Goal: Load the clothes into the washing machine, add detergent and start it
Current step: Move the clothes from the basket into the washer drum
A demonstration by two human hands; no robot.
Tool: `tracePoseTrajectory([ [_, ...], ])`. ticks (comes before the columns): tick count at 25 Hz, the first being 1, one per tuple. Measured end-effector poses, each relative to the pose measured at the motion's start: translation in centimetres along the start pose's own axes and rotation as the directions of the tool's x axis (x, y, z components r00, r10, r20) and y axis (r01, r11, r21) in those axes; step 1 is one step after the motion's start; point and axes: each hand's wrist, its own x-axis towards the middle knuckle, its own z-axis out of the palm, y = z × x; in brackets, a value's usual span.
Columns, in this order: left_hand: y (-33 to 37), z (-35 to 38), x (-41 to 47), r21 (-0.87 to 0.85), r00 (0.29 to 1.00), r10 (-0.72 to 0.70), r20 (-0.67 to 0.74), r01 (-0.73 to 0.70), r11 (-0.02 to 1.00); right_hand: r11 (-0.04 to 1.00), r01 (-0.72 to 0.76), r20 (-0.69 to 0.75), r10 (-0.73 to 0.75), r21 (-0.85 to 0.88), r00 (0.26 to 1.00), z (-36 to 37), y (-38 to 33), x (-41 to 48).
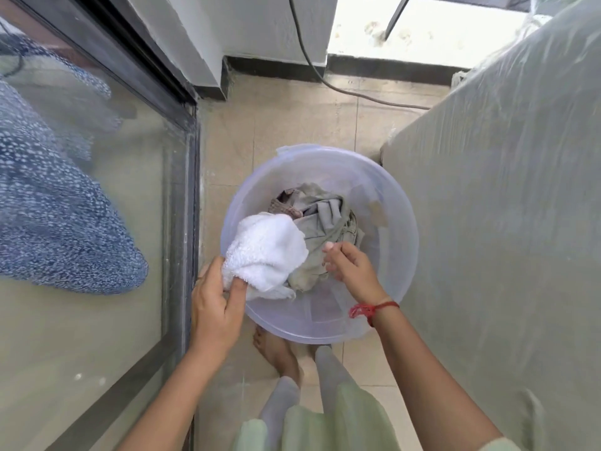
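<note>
Grip status: my left hand (214,307) pinches the near corner of the white towel (266,249) between thumb and fingers. My right hand (354,271) is curled over the near edge of the grey-green garment (322,219); I cannot tell whether cloth is caught in that grip.

1. Plastic-covered unit (504,190), at my right. I judge this to be the washing machine. Its opening is not in view, so I should locate and clear it before lifting a full armload.
2. Glass door (97,320), at my left. I should keep the lift clear of it.
3. Tub (403,229), on the tiled floor (286,109) just in front of my feet. All the clothes lie inside it, so loading has not begun. It looks light, so pulling straight up should avoid dragging it.
4. White towel, draped over the near-left rim and on top of the pile. I should take it first, bunching more of it into the palm, since a corner pinch will likely let it trail.
5. Grey-green garment, under and beside the towel. It looks tangled, so I should gather it in folds and check that nothing hangs over the rim.
6. Patterned cloth (284,203), at the far side and partly buried. I expect a second reach for it.
7. Red thread (370,309), on my right wrist. It could snag loose fabric.
</note>
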Motion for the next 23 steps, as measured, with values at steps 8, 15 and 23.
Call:
tracePoseTrajectory([
  [8, 10.8, -8.4, 2.0, -0.187, 0.965, 0.197, -0.176, -0.229, 0.955, 0.995, -0.102, -0.228, 0.101, 0.007, 0.968, -0.6, -2.1, -4.3],
  [15, 8.5, -12.4, 2.8, -0.052, 0.906, 0.242, -0.347, -0.276, 0.960, 0.866, -0.114, -0.070, 0.092, -0.488, 0.993, 2.2, 2.3, -0.8],
  [23, 2.3, -10.6, 3.1, 0.025, 0.883, 0.272, -0.383, -0.285, 0.958, 0.498, -0.066, -0.024, 0.091, -0.865, 0.996, 10.5, 9.9, 6.4],
])
